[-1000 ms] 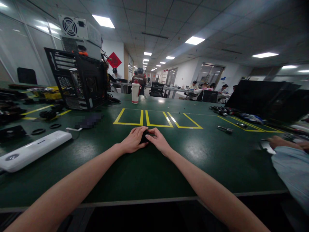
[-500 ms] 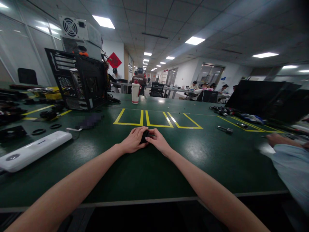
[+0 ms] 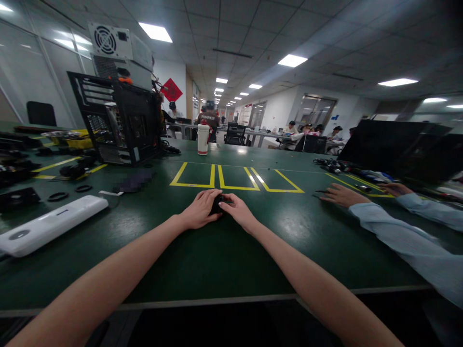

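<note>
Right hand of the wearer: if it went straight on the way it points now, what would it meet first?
Most likely the small black object, largely hidden between the hands, which the right hand seems to touch; just beyond lie the fingers of the left hand, though depth there is unclear.

- "pumpkin", in pale capital letters, runs across the brown top (image 3: 209,119) of a person in the background, beyond the green table (image 3: 231,260).
- a red diamond-shaped sign (image 3: 171,90) hangs point-up on the white wall (image 3: 169,71) at the left; it bears a dark character-like mark, too unclear to read.
- the pale cup (image 3: 203,138) on the table has small red marks around its base, too small to read.
- tiny pale labels sit on the near edges of the yellow tape outlines (image 3: 238,187) in the middle of the table; their print is too small to read.
- a red-and-white wall panel (image 3: 248,108) far back is too blurred to read.
</note>
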The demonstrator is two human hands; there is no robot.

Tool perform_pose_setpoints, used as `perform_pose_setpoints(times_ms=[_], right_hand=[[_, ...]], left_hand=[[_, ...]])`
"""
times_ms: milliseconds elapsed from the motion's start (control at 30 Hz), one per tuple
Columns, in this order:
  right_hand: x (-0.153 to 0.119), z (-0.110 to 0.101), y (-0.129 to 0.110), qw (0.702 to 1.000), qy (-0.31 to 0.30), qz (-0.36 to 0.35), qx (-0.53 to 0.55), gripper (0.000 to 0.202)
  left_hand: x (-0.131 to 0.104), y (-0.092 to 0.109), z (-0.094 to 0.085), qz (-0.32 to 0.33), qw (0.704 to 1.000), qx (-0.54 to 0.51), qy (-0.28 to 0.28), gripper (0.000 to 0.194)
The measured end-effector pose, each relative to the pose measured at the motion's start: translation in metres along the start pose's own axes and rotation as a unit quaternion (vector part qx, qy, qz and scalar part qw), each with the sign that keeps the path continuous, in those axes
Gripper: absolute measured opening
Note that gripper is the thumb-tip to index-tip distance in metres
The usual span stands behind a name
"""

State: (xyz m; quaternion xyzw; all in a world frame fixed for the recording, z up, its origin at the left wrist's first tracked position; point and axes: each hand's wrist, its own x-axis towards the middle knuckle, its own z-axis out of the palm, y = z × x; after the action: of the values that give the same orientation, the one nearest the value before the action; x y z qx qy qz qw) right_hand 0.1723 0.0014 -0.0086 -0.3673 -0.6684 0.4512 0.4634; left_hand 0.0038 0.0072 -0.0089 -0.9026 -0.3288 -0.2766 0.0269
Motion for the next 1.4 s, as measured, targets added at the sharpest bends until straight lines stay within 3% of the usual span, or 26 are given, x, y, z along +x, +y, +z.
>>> perform_pose_setpoints(times_ms=[333,567,933,1133,1400], right_hand=[[-0.0020,0.0008,0.0008,0.999,0.016,-0.049,0.009,0.024],[-0.0007,0.0003,-0.0032,1.000,0.007,0.007,-0.003,0.033],[-0.0006,0.0011,0.0006,1.000,0.011,-0.018,0.010,0.024],[0.0012,0.0024,0.0005,0.998,0.030,-0.005,0.047,0.035],[-0.0013,0.0001,-0.0018,0.998,-0.007,0.004,0.057,0.039]], left_hand=[[0.0003,-0.0003,0.0007,0.000,1.000,-0.004,0.007,0.062],[0.0002,-0.0006,0.0006,-0.001,1.000,-0.008,0.005,0.062],[0.0001,-0.0003,0.0006,-0.001,1.000,-0.005,0.004,0.063],[0.0000,-0.0016,0.0019,-0.004,1.000,0.003,0.000,0.063],[-0.0001,0.0002,-0.0007,-0.004,1.000,0.001,-0.003,0.062]])
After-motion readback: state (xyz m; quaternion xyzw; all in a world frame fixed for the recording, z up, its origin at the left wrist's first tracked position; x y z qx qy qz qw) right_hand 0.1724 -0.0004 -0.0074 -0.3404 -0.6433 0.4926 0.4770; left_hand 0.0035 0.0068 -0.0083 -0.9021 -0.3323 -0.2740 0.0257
